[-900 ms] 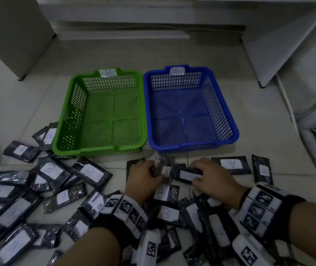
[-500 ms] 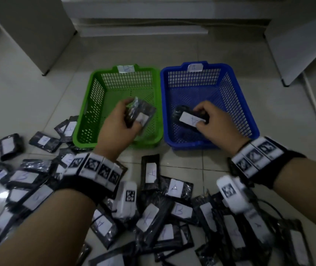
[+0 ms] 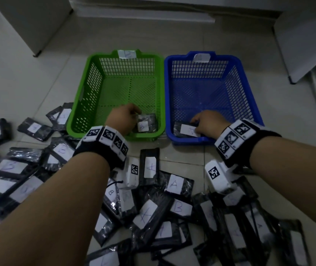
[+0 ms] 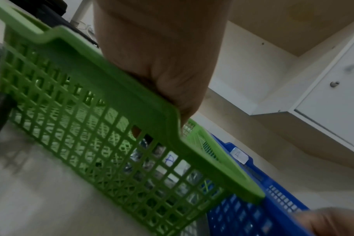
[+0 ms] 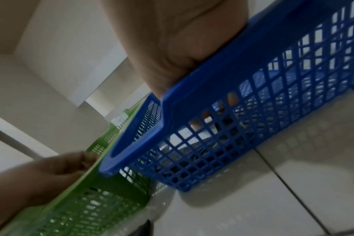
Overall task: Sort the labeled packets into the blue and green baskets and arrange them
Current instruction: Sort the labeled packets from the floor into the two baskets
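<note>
The B packet [image 3: 145, 124] lay in the green basket's [image 3: 88, 79] near right corner, long axis running away from the person, the left hand [image 3: 123, 120] curled on its left edge. The A packet [image 3: 186, 129] lay crosswise in the blue basket's [image 3: 249, 89] near left corner, pinched by the right hand [image 3: 209, 122]. Loose packets [image 3: 153, 214] waited nearer both wrists.

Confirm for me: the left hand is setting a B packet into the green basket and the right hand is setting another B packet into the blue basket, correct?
Not quite. The right hand is setting a packet labeled A, not B, into the blue basket; the head view shows its label. The rest holds: the left hand sets the B packet into the green basket.
</note>
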Available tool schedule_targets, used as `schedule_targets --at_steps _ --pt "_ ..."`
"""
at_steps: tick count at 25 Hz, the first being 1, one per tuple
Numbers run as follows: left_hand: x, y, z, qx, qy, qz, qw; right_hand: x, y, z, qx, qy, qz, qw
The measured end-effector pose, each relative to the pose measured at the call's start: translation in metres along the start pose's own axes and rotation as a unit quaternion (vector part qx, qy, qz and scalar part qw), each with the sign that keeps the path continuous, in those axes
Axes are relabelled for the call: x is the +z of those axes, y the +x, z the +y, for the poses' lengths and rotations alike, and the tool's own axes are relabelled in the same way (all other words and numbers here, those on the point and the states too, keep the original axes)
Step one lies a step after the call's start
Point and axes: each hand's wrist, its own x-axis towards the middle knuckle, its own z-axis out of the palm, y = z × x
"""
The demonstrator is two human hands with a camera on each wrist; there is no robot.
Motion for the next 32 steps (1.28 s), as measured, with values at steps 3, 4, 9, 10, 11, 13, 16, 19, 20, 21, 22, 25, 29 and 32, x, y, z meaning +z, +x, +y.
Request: schedule_targets --at_steps 3,4,9,10,11,13,16,19,20,21,22,25,29,32 --pt "0.006 -0.002 0.000 0.006 0.022 0.013 1.000 -0.002 -0.019 -0.005 0.003 0.145 0.075 0.987" --pt "0.008 -0.009 0.002 0.035 0.023 0.065 0.997 -0.003 -0.032 -0.010 -0.014 0.186 0.136 0.973" --pt "0.052 -0.100 0.007 0.159 -0.027 0.277 0.947 0.032 -0.106 -0.030 -0.145 0.254 0.195 0.936" --pt "0.068 -0.118 0.002 0.148 -0.011 0.247 0.958 0.047 -0.112 -0.029 -0.134 0.255 0.156 0.945" --pt "0.083 -0.130 -0.004 0.114 0.010 0.211 0.971 0.063 -0.112 -0.026 -0.122 0.242 0.116 0.956" --pt "0.104 -0.140 -0.013 -0.011 0.045 0.150 0.988 0.089 -0.111 -0.020 -0.115 0.148 0.034 0.982" --pt "0.106 -0.136 -0.009 -0.141 0.084 0.073 0.984 0.109 -0.110 -0.013 -0.119 0.023 -0.031 0.992" --pt "0.102 -0.130 -0.009 -0.100 0.041 0.039 0.993 0.114 -0.109 -0.015 -0.100 0.074 -0.016 0.992" --pt "0.097 -0.129 -0.012 -0.065 -0.027 0.031 0.997 0.110 -0.107 -0.015 -0.086 0.121 -0.029 0.989" --pt "0.091 -0.129 -0.014 -0.025 -0.096 0.017 0.995 0.103 -0.105 -0.013 -0.077 0.170 -0.049 0.981" --pt "0.083 -0.131 -0.015 0.024 -0.134 0.001 0.991 0.094 -0.105 -0.010 -0.078 0.211 -0.060 0.972" --pt "0.060 -0.133 -0.005 0.208 -0.074 -0.001 0.975 0.054 -0.108 0.007 -0.090 0.286 -0.025 0.954" --pt "0.050 -0.117 0.041 0.313 -0.098 0.102 0.939 0.004 -0.112 0.037 -0.072 0.363 0.113 0.922" --pt "0.048 -0.082 0.078 0.243 -0.224 0.095 0.939 -0.022 -0.105 0.064 -0.022 0.387 0.230 0.893"
